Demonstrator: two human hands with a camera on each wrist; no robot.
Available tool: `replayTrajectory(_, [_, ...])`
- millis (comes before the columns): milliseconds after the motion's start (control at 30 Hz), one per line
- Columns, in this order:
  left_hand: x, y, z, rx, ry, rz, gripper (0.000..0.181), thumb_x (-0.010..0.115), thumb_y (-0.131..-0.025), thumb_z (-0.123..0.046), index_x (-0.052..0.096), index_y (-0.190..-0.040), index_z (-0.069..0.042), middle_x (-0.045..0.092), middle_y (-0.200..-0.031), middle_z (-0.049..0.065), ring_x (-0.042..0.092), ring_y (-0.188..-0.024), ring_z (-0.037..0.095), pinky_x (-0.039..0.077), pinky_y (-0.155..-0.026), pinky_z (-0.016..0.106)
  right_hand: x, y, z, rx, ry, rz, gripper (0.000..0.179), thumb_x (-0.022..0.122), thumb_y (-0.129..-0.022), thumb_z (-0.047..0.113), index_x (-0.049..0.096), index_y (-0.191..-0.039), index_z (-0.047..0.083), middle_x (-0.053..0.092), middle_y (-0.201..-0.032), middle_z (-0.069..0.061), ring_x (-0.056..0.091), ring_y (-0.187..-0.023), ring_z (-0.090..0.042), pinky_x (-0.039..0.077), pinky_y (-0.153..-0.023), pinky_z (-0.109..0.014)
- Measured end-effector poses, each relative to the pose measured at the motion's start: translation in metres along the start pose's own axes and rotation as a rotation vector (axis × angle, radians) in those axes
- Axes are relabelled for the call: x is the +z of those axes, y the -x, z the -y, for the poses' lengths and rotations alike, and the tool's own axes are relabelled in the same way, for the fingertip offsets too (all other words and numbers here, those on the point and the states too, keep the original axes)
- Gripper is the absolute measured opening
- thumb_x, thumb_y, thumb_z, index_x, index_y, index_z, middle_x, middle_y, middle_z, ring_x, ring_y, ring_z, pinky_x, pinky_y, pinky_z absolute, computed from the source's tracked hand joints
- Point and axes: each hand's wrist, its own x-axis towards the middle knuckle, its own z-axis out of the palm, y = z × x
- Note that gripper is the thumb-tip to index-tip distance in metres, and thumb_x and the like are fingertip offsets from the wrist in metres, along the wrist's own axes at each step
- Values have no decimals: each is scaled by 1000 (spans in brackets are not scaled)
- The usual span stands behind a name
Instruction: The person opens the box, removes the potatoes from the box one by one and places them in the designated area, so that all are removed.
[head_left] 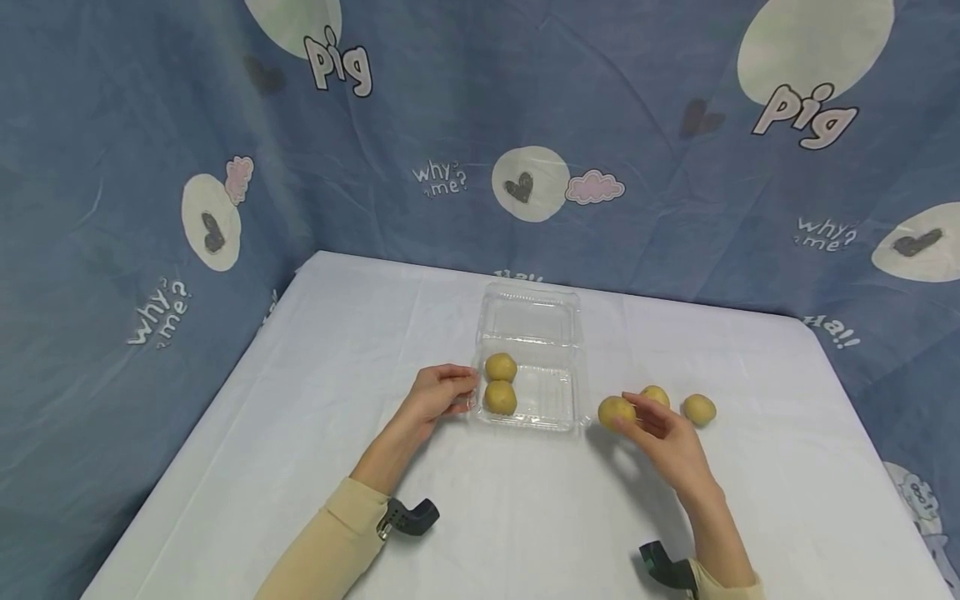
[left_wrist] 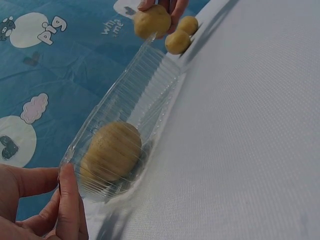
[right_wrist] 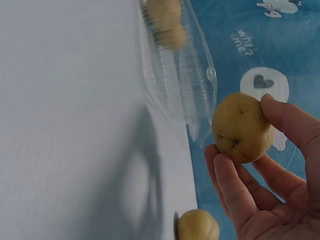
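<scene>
A clear plastic clamshell box (head_left: 545, 398) lies with its lid (head_left: 528, 317) folded back, away from me. Two potatoes (head_left: 500, 398) sit one behind the other along its left side. My left hand (head_left: 444, 392) pinches the box's left rim between thumb and fingers, as the left wrist view shows up close. Just off the box's right side, my right hand (head_left: 666, 437) holds a potato (right_wrist: 242, 127) above the table by thumb and fingertips. Behind and right of that hand, two more potatoes (head_left: 699, 409) lie on the cloth, one partly hidden by the fingers.
White cloth covers the table (head_left: 300, 417). A blue printed curtain (head_left: 420, 108) hangs along the table's back and left edges. Each forearm carries a dark wrist camera mount (head_left: 411, 517) below the hand.
</scene>
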Motion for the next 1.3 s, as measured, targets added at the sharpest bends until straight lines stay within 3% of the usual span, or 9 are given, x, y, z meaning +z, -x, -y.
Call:
replayTrajectory(333, [-1, -2, 2, -10, 3, 6, 27, 68, -92, -10, 65, -115, 3, 65, -95, 11, 62, -79, 14, 57, -65, 24, -5, 3, -8, 4, 33, -17, 59, 72, -90, 38, 56, -138, 10, 58, -133, -11, 59, -106, -7, 46, -86, -14])
replayTrajectory(733, [-1, -3, 1, -17, -2, 5, 25, 68, -92, -9, 65, -115, 2, 65, -96, 11, 61, -81, 14, 57, -66, 26, -11, 5, -12, 14, 60, -17, 58, 73, -89, 38, 56, -137, 9, 58, -132, -12, 59, -107, -10, 46, -86, -14])
replayTrajectory(1033, [-1, -3, 1, -9, -12, -1, 25, 67, -93, -9, 65, -115, 4, 66, -99, 12, 61, -80, 14, 57, -65, 25, -15, 7, -17, 26, 77, -14, 61, 70, -91, 41, 54, -139, 8, 55, -136, -14, 54, -121, -29, 42, -87, -10])
replayTrajectory(1300, [0, -1, 0, -11, -6, -6, 26, 68, -92, -7, 65, -115, 4, 67, -97, 12, 61, -78, 11, 56, -64, 23, -19, 9, -19, 79, 99, -10, 67, 69, -90, 46, 50, -143, 10, 53, -138, -17, 52, -124, -32, 40, -85, -9])
